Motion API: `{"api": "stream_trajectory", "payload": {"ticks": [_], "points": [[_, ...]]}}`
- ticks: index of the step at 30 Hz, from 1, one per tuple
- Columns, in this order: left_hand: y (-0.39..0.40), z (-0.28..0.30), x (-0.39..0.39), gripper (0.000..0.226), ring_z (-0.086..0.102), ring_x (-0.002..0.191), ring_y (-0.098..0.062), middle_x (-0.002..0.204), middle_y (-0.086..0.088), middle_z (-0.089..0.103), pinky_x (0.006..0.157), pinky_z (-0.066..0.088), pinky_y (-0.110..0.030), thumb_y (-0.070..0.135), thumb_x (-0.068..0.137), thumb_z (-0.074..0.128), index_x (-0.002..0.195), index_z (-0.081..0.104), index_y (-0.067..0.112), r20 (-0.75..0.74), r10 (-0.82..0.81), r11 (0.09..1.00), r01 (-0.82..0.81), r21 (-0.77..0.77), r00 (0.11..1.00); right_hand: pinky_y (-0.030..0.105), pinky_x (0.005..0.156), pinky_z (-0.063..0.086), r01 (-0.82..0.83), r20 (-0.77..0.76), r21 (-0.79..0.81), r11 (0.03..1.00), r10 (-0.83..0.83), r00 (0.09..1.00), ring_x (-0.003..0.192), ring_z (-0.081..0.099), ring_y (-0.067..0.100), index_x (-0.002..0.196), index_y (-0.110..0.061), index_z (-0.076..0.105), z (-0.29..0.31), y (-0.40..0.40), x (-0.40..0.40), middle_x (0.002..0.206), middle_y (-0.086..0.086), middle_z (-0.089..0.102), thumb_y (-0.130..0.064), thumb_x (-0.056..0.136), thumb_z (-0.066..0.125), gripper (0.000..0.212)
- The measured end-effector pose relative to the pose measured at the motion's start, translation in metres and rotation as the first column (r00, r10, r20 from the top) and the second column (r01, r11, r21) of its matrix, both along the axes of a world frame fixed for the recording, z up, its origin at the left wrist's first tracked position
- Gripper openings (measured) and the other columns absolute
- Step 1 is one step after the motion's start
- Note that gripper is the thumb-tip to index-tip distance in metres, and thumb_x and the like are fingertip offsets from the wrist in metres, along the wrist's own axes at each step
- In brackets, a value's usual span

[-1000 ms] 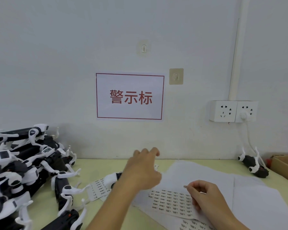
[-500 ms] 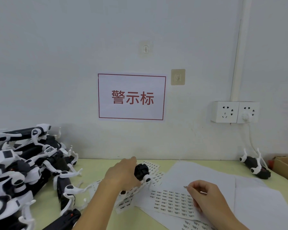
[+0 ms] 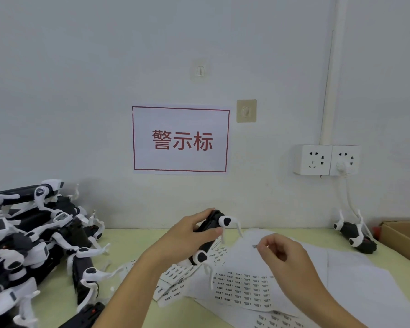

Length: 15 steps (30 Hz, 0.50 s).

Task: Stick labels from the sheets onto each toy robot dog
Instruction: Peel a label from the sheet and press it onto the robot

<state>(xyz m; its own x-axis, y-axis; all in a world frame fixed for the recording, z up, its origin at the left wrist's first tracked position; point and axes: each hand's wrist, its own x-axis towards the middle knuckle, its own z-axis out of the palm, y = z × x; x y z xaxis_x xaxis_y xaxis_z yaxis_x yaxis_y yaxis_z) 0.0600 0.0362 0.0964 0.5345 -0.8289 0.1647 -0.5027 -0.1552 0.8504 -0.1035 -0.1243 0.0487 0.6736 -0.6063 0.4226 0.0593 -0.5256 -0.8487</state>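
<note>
Black dog (image 3: 207, 235) tilted, apparently nose-up.

I can't read the print on the label sheets (image 3: 243, 288), too small. My left hand (image 3: 187, 235) covers the held toy dog's (image 3: 207, 240) body. Dog pile (image 3: 33, 245) and cardboard box (image 3: 405, 240) run off frame. Label (image 3: 255, 246) pinched by my right hand (image 3: 284, 259) is blurred.
</note>
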Motion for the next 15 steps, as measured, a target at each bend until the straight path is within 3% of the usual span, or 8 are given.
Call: {"api": "stream_trajectory", "payload": {"ticks": [2, 5, 9, 15], "points": [[-0.003, -0.001, -0.003, 0.040, 0.069, 0.085, -0.002, 0.097, 0.009, 0.074, 0.087, 0.051, -0.021, 0.047, 0.092, 0.067, 0.117, 0.050, 0.074, -0.077, -0.051, 0.999, 0.050, -0.012, 0.996, 0.013, 0.047, 0.033, -0.013, 0.008, 0.007, 1.000, 0.013, 1.000, 0.050, 0.035, 0.006, 0.072, -0.018, 0.066, 0.008, 0.001, -0.001, 0.055, -0.009, 0.044, -0.015, 0.093, 0.063, 0.022], [-0.009, -0.003, -0.008, 0.061, 0.068, 0.084, -0.004, 0.092, 0.016, 0.072, 0.081, 0.050, -0.020, 0.038, 0.093, 0.068, 0.138, 0.038, 0.066, -0.161, -0.136, 0.991, 0.134, -0.023, 0.978, 0.014, 0.046, 0.029, -0.054, 0.017, 0.011, 0.998, 0.054, 0.998, 0.052, 0.034, 0.010, 0.074, -0.018, 0.066, 0.020, 0.005, -0.004, 0.059, -0.003, 0.044, -0.018, 0.095, 0.062, 0.021], [-0.011, 0.000, -0.017, 0.080, 0.061, 0.077, -0.013, 0.082, 0.016, 0.067, 0.074, 0.051, -0.025, 0.019, 0.087, 0.069, 0.135, 0.034, 0.073, -0.174, -0.235, 0.972, 0.233, -0.033, 0.956, 0.014, 0.046, 0.030, -0.076, 0.034, -0.011, 0.997, 0.076, 0.997, 0.052, 0.033, 0.010, 0.074, -0.019, 0.066, 0.032, 0.010, -0.008, 0.060, -0.002, 0.042, -0.018, 0.094, 0.062, 0.021], [-0.013, 0.007, -0.025, 0.063, 0.059, 0.081, -0.019, 0.103, -0.008, 0.057, 0.084, 0.053, -0.032, 0.014, 0.094, 0.065, 0.132, 0.048, 0.062, -0.164, -0.256, 0.965, 0.243, -0.096, 0.953, 0.016, 0.046, 0.030, -0.007, 0.050, -0.130, 0.991, 0.014, 0.999, 0.048, 0.026, 0.007, 0.068, -0.019, 0.065, 0.046, 0.012, -0.014, 0.050, -0.011, 0.028, -0.017, 0.090, 0.066, 0.022]]}}
